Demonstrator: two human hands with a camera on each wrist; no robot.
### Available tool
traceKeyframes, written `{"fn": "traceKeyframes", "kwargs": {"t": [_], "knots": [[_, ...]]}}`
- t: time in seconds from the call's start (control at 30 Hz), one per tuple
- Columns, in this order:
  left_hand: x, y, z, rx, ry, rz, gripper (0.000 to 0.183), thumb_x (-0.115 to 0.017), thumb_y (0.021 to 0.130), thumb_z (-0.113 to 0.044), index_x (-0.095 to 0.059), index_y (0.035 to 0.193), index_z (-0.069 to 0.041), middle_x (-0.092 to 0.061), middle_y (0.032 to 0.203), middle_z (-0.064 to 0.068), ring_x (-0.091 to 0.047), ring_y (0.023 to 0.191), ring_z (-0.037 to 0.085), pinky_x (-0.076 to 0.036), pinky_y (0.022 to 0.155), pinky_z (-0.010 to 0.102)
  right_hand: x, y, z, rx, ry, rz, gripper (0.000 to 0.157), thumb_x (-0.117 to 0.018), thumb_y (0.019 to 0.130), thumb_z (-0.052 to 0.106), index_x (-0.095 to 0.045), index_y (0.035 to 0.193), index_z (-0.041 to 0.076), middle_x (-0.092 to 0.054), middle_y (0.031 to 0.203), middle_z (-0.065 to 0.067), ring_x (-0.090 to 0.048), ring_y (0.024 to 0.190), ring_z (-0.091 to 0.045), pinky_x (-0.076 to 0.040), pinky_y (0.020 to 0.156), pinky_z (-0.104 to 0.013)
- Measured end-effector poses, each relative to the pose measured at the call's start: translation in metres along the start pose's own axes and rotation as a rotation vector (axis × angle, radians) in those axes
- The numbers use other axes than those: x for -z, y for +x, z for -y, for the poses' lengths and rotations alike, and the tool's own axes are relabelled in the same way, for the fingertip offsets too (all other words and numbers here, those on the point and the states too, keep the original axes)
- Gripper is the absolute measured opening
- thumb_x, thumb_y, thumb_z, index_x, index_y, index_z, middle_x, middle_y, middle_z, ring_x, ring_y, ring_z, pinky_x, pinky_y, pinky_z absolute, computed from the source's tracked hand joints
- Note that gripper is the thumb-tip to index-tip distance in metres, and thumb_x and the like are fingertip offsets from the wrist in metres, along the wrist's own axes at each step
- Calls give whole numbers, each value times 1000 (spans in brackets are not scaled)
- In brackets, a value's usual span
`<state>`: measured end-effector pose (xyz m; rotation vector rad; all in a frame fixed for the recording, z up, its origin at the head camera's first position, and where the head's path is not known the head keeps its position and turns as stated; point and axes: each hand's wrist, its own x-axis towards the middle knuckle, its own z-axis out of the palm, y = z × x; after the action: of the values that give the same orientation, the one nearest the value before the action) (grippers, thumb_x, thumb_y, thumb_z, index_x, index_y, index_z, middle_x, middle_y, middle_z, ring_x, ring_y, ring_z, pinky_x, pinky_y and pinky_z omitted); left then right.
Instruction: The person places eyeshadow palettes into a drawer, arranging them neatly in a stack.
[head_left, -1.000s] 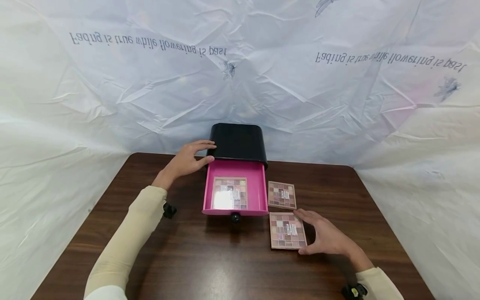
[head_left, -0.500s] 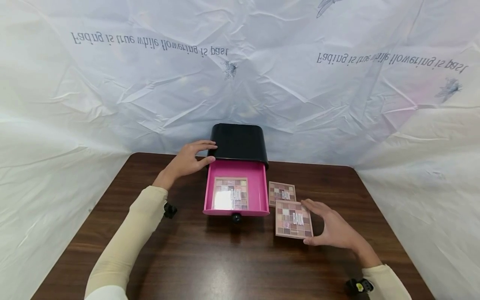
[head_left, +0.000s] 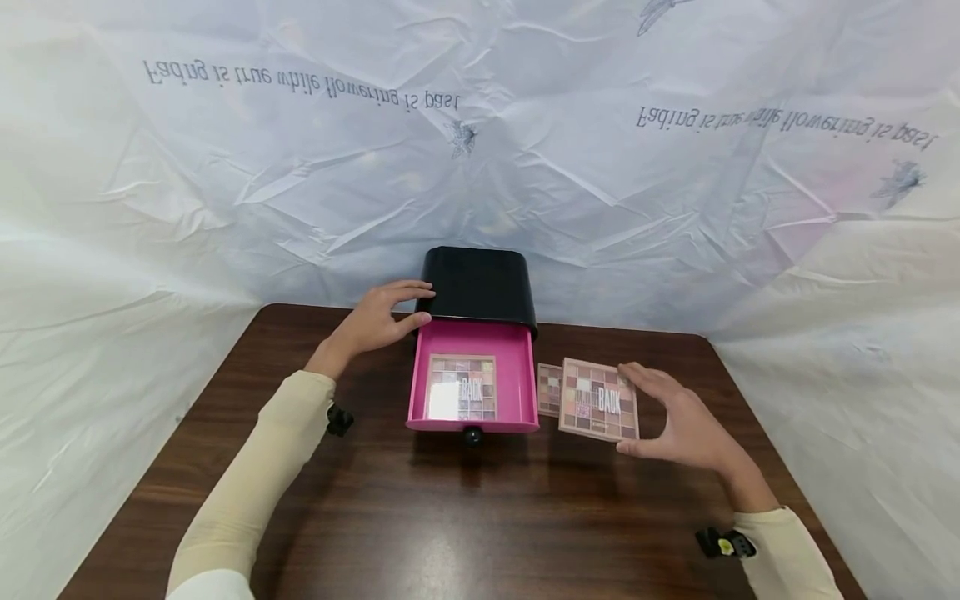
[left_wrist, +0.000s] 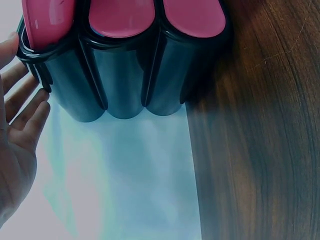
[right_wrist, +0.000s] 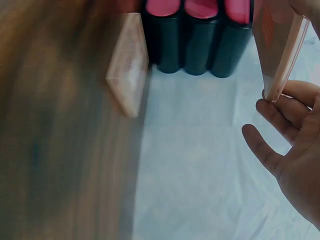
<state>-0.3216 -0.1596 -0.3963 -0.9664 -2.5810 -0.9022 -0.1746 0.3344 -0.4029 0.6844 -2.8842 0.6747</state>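
Note:
My right hand point(head_left: 678, 417) pinches an eyeshadow palette point(head_left: 597, 400) by its right edge and holds it up, its lid marked "BACK" and its colour pans showing. Behind it, partly covered in the head view, a second palette point(head_left: 549, 389) lies on the table. Another palette point(head_left: 480, 392) lies flat in the pulled-out pink drawer point(head_left: 513, 375) of a black drawer box point(head_left: 476, 283). My left hand point(head_left: 375, 318) rests at the left side of that box with fingers extended over its top edge. In the left wrist view its fingertips are right at the black shell point(left_wrist: 75, 85).
The box stands at the back of a dark wooden table point(head_left: 360, 500); a round black knob point(head_left: 472, 436) sticks out from the drawer front. White printed sheeting point(head_left: 337, 192) hangs behind and at both sides. The wrist views show three pink compartments point(left_wrist: 122, 17) in the box.
My right hand has lifted the nearer palette off the table and moved it up and to the right, overlapping the second palette. The left hand and drawer stay put.

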Motion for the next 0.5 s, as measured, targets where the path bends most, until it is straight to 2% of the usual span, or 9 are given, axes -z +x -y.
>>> {"fn": "traceKeyframes", "kwargs": {"t": [0.2,0.3,0.5], "knots": [[0,0,-1,-2,-1,-2,51,-67,99,-44,-64,141,-15,-55,149,7,-49,140,29,-40,114,54,13,13,14,3,-17,-60,112,-94,67,50,-37,160,25,-39,160,-18,-37,142,-49,-38,99,-74],[0,0,0,3,-1,-6,50,-67,99,-43,-64,141,-15,-55,149,6,-50,140,28,-40,114,53,16,22,24,1,-17,-59,111,-93,68,52,-37,161,27,-39,161,-16,-36,143,-47,-37,100,-74],[0,-2,0,-4,-5,-15,50,-68,99,-41,-64,140,-14,-56,149,7,-49,140,29,-39,114,54,8,40,44,25,9,-70,110,-91,69,55,-38,160,24,-40,160,-15,-37,144,-42,-37,103,-72]]}}
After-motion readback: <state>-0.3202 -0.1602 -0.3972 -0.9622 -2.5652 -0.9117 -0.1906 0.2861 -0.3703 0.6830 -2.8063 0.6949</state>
